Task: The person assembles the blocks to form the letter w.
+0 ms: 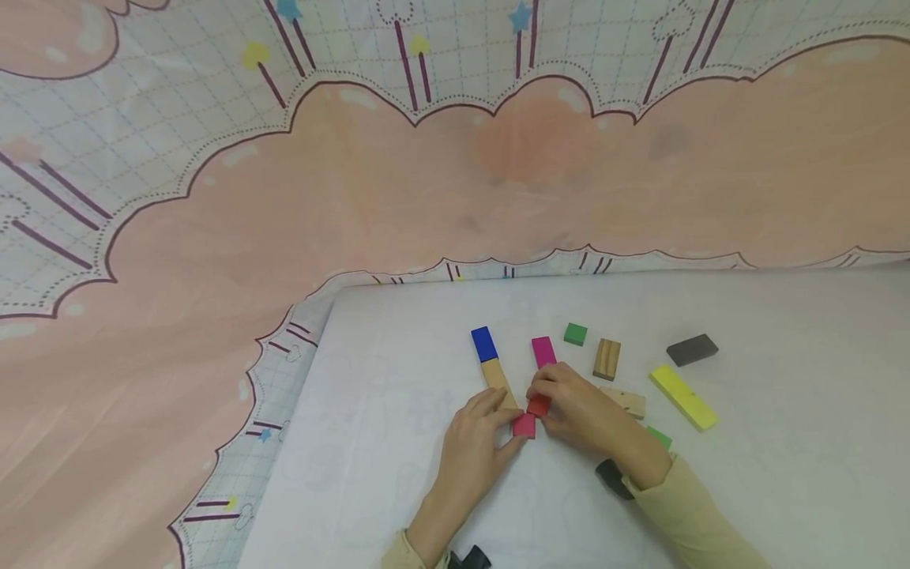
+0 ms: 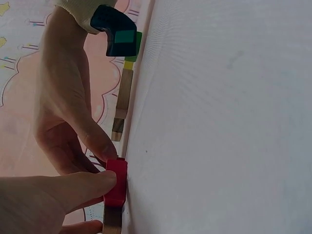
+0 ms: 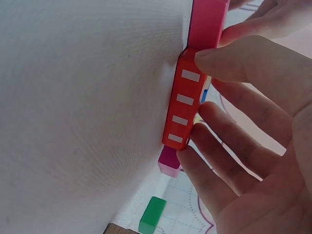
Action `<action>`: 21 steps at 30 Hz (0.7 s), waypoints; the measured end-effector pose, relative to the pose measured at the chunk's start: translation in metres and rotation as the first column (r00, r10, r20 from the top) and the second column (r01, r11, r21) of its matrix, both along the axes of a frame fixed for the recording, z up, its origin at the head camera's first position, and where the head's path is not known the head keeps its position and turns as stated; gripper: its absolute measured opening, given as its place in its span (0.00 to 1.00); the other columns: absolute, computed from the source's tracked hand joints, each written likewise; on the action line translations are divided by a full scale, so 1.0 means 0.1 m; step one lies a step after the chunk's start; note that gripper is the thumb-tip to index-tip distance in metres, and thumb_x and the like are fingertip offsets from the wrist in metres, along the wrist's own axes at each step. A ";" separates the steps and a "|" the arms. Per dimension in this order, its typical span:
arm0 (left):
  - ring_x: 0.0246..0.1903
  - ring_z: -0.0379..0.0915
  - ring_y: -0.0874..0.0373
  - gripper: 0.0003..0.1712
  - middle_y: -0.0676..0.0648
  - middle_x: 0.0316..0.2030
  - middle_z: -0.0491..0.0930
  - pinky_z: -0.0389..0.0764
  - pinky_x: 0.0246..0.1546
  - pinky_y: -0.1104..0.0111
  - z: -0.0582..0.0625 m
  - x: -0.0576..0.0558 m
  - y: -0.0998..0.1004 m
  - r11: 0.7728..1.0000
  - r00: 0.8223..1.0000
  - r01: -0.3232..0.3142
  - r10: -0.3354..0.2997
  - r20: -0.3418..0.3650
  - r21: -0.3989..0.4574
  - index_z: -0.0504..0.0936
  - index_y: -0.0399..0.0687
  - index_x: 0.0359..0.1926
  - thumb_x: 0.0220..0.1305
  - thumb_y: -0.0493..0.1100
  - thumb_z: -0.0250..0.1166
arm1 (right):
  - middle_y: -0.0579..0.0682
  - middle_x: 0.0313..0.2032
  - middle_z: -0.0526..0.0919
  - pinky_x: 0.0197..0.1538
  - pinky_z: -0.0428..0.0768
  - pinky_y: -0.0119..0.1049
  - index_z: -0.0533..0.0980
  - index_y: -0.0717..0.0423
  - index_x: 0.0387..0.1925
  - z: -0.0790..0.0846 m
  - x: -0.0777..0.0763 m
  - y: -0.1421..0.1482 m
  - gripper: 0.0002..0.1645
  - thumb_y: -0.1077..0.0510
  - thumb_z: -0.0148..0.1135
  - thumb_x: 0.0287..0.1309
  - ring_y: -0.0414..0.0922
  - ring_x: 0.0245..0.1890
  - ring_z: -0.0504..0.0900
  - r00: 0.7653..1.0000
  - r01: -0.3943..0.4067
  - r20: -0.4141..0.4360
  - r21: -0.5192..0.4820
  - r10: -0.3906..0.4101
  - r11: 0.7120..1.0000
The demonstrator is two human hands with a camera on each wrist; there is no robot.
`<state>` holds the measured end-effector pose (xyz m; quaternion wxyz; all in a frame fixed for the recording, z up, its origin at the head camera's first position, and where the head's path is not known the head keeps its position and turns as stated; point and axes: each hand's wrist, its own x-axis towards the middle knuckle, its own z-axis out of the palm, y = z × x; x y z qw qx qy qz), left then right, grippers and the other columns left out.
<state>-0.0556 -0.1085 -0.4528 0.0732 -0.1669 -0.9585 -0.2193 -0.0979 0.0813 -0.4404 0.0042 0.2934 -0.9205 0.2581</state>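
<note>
Red block (image 3: 181, 109) lies just left of the right hand (image 1: 579, 405), which pinches it with bent fingers. Its long side runs near to far. Its near end touches the pink block (image 1: 524, 427), which the left hand (image 1: 475, 442) pinches from the left.

We see a white table (image 1: 341, 466) in soft light; behind it and along its left side, we find sheeting (image 1: 398, 190) patterned in scalloped peach and pale grid.
</note>
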 end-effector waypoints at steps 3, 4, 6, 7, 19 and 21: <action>0.63 0.72 0.50 0.17 0.46 0.60 0.80 0.76 0.60 0.52 0.00 0.00 0.00 1.000 1.000 0.000 0.000 0.003 -0.002 0.89 0.53 0.46 0.54 0.49 0.76 | 0.49 0.42 0.80 0.49 0.85 0.38 0.84 0.55 0.40 0.00 0.00 0.00 0.18 0.64 0.79 0.44 0.45 0.46 0.77 1.000 -0.002 -0.001 0.000 0.002 1.000; 0.63 0.72 0.50 0.17 0.46 0.60 0.80 0.76 0.60 0.52 0.00 0.00 0.00 1.000 1.000 -0.001 0.001 0.005 -0.003 0.89 0.53 0.46 0.54 0.49 0.76 | 0.49 0.42 0.80 0.49 0.85 0.38 0.84 0.55 0.40 0.00 0.00 0.00 0.18 0.64 0.79 0.44 0.45 0.46 0.77 1.000 -0.001 0.001 0.001 0.001 1.000; 0.63 0.72 0.50 0.17 0.46 0.60 0.79 0.76 0.60 0.52 0.00 0.00 0.00 1.000 1.000 -0.001 0.001 0.006 -0.005 0.89 0.53 0.46 0.54 0.49 0.76 | 0.49 0.42 0.80 0.49 0.85 0.38 0.84 0.55 0.40 0.01 0.00 0.00 0.18 0.63 0.79 0.44 0.45 0.47 0.77 1.000 0.001 0.008 0.005 -0.001 1.000; 0.63 0.72 0.50 0.17 0.46 0.60 0.79 0.76 0.60 0.52 0.00 0.00 0.00 1.000 1.000 0.000 0.000 0.005 -0.005 0.89 0.53 0.46 0.54 0.49 0.76 | 0.48 0.42 0.80 0.49 0.85 0.38 0.84 0.55 0.40 0.01 0.00 0.00 0.18 0.63 0.79 0.44 0.45 0.47 0.77 1.000 0.000 0.010 0.007 0.000 1.000; 0.63 0.73 0.51 0.18 0.47 0.59 0.80 0.75 0.62 0.53 0.00 0.00 -0.01 1.000 1.000 0.002 -0.002 -0.012 0.011 0.88 0.52 0.46 0.54 0.50 0.76 | 0.49 0.44 0.80 0.52 0.84 0.39 0.84 0.54 0.41 0.05 -0.04 0.04 0.18 0.61 0.78 0.45 0.46 0.49 0.77 1.000 0.030 0.001 0.023 -0.030 0.999; 0.62 0.73 0.51 0.18 0.47 0.58 0.81 0.74 0.63 0.54 0.00 0.00 -0.01 1.000 1.000 0.001 0.000 -0.011 0.030 0.88 0.51 0.46 0.54 0.49 0.76 | 0.49 0.44 0.80 0.51 0.84 0.39 0.84 0.54 0.41 0.06 -0.05 0.05 0.18 0.62 0.78 0.45 0.46 0.49 0.77 1.000 0.030 -0.001 0.019 -0.030 0.999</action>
